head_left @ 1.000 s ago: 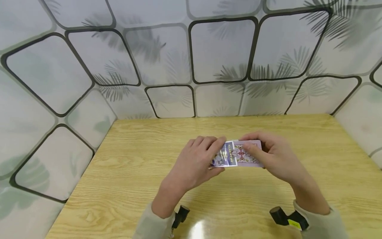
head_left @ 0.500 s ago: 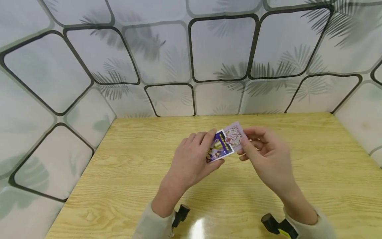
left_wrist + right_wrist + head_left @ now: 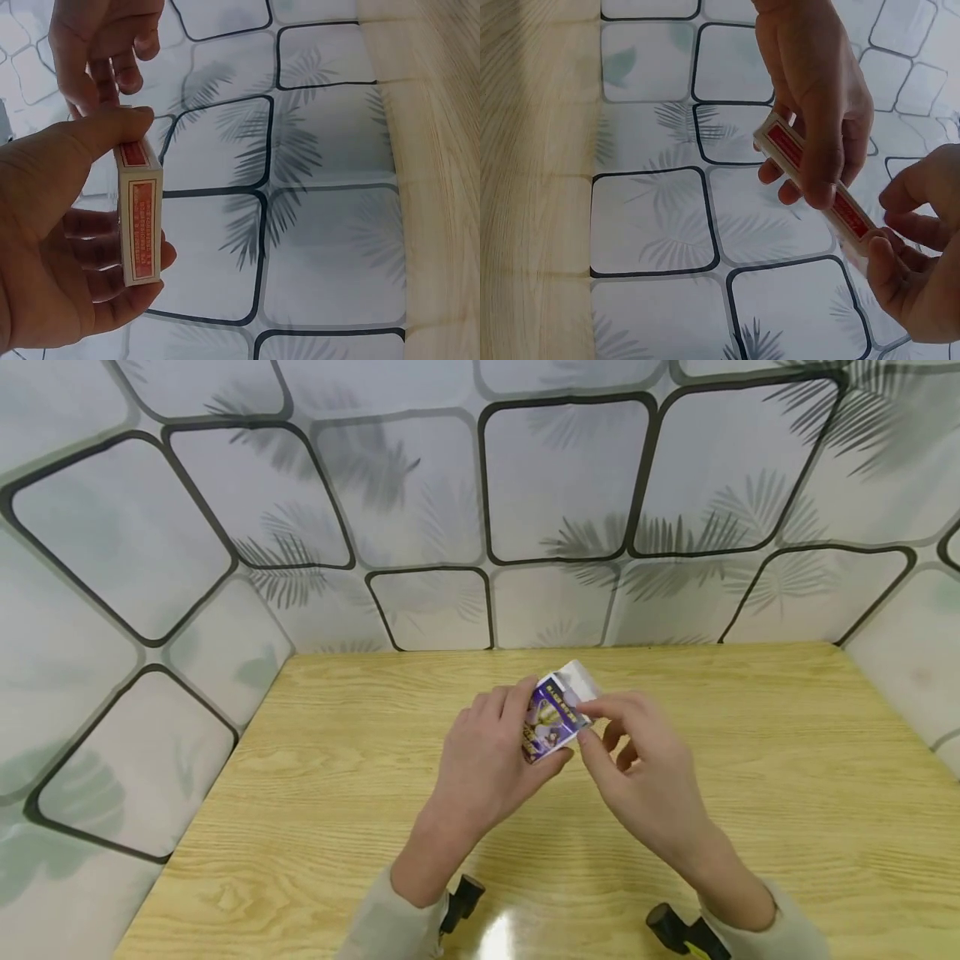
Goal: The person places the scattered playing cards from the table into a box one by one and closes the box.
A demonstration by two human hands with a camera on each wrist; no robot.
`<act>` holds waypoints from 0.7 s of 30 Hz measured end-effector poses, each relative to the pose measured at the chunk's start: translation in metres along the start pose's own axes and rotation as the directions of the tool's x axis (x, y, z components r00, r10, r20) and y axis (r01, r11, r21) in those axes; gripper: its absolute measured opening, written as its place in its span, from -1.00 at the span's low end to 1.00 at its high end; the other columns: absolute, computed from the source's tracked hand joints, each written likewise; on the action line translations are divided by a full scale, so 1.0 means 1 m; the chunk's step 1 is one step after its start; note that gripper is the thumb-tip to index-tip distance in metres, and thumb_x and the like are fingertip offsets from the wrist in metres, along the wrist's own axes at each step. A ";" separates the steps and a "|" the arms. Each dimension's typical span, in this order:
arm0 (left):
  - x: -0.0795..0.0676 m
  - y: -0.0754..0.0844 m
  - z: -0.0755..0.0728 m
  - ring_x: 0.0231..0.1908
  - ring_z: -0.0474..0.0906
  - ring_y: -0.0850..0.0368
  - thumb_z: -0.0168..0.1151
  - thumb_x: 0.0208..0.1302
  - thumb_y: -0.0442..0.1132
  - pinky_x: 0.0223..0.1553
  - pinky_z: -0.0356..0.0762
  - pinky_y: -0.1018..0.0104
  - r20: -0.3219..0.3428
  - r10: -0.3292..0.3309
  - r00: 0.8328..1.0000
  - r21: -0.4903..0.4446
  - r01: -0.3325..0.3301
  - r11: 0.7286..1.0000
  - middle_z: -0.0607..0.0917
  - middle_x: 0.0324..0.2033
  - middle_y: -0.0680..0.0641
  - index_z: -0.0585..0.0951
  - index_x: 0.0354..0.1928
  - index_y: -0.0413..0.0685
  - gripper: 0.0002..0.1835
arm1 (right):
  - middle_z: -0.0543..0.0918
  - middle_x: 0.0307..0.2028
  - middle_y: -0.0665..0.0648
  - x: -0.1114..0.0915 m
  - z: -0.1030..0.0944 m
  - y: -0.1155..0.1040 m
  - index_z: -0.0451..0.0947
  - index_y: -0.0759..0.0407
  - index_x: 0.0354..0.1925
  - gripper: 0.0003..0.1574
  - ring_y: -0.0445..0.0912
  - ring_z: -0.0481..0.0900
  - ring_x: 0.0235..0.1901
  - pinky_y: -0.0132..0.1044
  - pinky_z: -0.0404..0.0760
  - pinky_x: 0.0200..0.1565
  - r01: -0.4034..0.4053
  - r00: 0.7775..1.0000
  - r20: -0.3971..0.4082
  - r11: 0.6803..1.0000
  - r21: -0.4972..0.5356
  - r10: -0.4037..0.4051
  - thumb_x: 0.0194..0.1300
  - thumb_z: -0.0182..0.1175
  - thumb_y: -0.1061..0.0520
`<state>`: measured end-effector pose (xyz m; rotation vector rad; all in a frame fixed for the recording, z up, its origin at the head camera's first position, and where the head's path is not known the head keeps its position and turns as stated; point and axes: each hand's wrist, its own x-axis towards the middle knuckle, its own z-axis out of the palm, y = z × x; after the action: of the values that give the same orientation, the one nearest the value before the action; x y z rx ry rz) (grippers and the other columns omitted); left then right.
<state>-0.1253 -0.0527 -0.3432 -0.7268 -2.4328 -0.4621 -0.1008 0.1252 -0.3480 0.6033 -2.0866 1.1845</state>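
A playing-card box (image 3: 546, 720) with a purple and yellow picture front is tilted over the table in the head view. My left hand (image 3: 487, 752) grips it, thumb along the near edge and fingers over the far side. At the box's upper right end a white flap (image 3: 579, 680) stands out. My right hand (image 3: 641, 768) has its index finger and thumb at this end, pinching it near the corner, with the other fingers curled under. Both wrist views show the box's narrow red-and-white side (image 3: 141, 225) and the left thumb pressing on it (image 3: 817, 180). No card back shows now.
A light wood-grain table (image 3: 315, 793) lies under both hands. Pale walls (image 3: 562, 485) with dark rounded frames and leaf prints stand at the back and both sides. A black camera mount (image 3: 461, 902) sits on each wrist.
The patterned cards that stuck out of the box have slid into it and out of sight. The box has turned from level to tilted, and my right hand has moved left to its end.
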 end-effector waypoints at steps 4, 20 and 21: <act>0.001 0.004 0.001 -0.37 0.53 0.11 0.53 0.00 0.16 -0.44 0.55 0.33 -0.070 -0.090 0.994 -0.086 0.084 0.993 0.62 -0.22 -0.11 0.39 0.24 -0.24 -0.10 | 0.50 -0.06 0.25 0.000 0.001 -0.003 0.51 0.42 0.00 -0.55 -0.20 0.52 -0.23 -0.60 0.53 -0.35 -0.047 0.995 -0.083 0.997 0.061 0.052 0.09 0.30 0.49; 0.001 0.003 -0.010 -0.27 0.56 0.15 0.27 0.36 -0.29 -0.34 0.59 0.45 0.003 0.003 1.000 -0.581 -0.001 0.814 0.58 -0.15 -0.11 0.38 0.23 -0.20 -0.54 | 0.69 -0.17 0.02 0.003 -0.004 0.004 0.23 0.43 0.32 -0.26 -0.21 0.67 -0.30 -0.49 0.64 -0.28 -0.087 0.995 0.002 0.888 0.451 0.097 0.18 0.09 0.64; 0.001 0.002 -0.011 -0.26 0.58 0.12 0.23 0.38 -0.33 -0.32 0.61 0.44 -0.003 -0.006 1.000 -0.613 0.003 0.790 0.60 -0.16 -0.11 0.42 0.18 -0.22 -0.62 | 0.70 -0.18 0.03 0.003 -0.005 0.004 0.22 0.42 0.34 -0.25 -0.19 0.68 -0.30 -0.47 0.64 -0.28 -0.102 0.994 0.021 0.876 0.471 0.105 0.19 0.09 0.63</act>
<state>-0.1206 -0.0560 -0.3333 -0.9716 -2.2689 -1.2958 -0.1038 0.1314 -0.3457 0.7092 -1.8440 1.7789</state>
